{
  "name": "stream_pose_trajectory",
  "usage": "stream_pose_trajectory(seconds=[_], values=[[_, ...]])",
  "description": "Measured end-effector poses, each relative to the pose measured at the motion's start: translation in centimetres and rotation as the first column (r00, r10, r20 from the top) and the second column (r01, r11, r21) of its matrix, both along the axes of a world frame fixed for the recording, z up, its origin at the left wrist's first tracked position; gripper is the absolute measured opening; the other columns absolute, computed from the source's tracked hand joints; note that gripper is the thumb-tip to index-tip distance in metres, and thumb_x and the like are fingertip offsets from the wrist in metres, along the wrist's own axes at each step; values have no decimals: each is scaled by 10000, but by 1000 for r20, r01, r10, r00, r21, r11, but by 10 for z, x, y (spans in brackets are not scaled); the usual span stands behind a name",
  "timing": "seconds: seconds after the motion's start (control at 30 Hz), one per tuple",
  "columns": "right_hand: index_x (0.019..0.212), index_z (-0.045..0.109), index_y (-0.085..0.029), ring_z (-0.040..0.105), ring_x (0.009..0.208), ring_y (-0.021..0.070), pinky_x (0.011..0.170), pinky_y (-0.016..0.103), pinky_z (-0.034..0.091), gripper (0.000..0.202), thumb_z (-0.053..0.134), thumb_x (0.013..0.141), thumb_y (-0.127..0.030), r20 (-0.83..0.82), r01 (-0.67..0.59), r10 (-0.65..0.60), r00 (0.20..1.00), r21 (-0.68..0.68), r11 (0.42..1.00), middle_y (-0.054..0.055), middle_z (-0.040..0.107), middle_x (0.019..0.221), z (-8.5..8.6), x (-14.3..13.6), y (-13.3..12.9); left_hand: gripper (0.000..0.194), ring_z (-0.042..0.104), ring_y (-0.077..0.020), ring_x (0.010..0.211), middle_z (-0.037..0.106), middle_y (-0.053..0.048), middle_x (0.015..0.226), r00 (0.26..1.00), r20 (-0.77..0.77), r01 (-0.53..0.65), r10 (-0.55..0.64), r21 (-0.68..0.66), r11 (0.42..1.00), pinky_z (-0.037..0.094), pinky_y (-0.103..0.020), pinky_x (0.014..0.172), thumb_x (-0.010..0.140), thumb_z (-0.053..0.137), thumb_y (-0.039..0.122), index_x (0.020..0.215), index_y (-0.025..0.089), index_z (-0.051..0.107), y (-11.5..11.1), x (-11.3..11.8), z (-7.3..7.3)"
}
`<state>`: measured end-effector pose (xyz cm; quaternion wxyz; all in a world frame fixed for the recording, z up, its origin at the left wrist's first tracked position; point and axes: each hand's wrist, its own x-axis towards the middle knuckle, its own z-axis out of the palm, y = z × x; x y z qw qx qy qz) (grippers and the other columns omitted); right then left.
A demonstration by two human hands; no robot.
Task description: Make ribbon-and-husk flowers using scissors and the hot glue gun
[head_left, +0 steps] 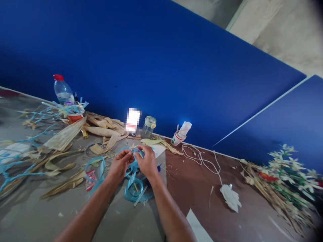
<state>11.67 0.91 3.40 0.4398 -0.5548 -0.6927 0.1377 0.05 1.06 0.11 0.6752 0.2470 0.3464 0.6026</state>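
My left hand (122, 162) and my right hand (147, 159) meet over the middle of the table, fingertips pinched close together. Between them a small pale piece of husk (133, 146) sticks up, and its lower end is hidden by the fingers. Blue ribbon (133, 190) lies in loops beneath and between the hands; I cannot tell whether a strand of it is also pinched. Left of my left wrist, another blue ribbon loop (102, 168) curls beside a red-and-white packet (91, 180).
Dried corn husks (103, 126) and blue-wrapped stems (27, 173) cover the left side. Behind stand a red-capped bottle (63, 90), a glass jar (148, 127) and a paper cup (178, 137). A white cable (202, 158) and white flowers (290, 164) lie right, before a blue partition (156, 67).
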Motion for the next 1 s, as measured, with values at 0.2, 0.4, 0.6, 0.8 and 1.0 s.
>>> stream_pose_trajectory(seconds=[0.2, 0.4, 0.6, 0.8, 1.0], values=[[727, 661, -195, 602, 782, 185, 768, 307, 442, 101, 582, 786, -171, -32, 34, -34, 999, 9, 999, 34, 679, 754, -1, -5, -1, 246, 494, -104, 554, 580, 17, 603, 989, -126, -72, 80, 66, 995, 397, -221, 564, 562, 804, 328, 638, 167, 634, 1, 1, -5], [731, 662, -197, 598, 789, 190, 779, 318, 440, 129, 559, 808, -195, -80, 49, -46, 996, 38, 998, 46, 677, 764, -6, -11, -7, 202, 460, -109, 522, 562, 29, 576, 930, -303, -179, 211, 128, 975, 368, -222, 533, 589, 770, 326, 664, 185, 647, 2, 0, -7], [713, 641, -182, 592, 811, 204, 789, 326, 446, 116, 550, 779, -213, -249, 118, -127, 960, -47, 992, 53, 670, 770, -16, -22, -9, 51, 501, -176, 674, 604, -6, 664, 723, -573, -212, 385, 347, 914, 393, -252, 664, 654, 711, 206, 675, 230, 672, -4, -3, -3], [633, 601, -172, 515, 628, 146, 636, 259, 434, 171, 587, 718, -319, -561, 47, -223, 797, -310, 949, -12, 595, 625, -9, -30, -11, 96, 516, -232, 779, 618, -47, 705, 654, -634, -69, 412, 493, 868, 295, -361, 990, 681, 694, 178, 658, 271, 687, -9, -9, 0], [609, 586, -164, 485, 596, 125, 601, 237, 423, 188, 564, 703, -326, -713, 5, -248, 656, -324, 946, -25, 558, 589, -13, -30, -8, 76, 558, -225, 813, 659, -66, 759, 662, -633, -43, 401, 502, 864, 285, -375, 1017, 680, 710, 199, 717, 265, 719, -10, -3, 0]])
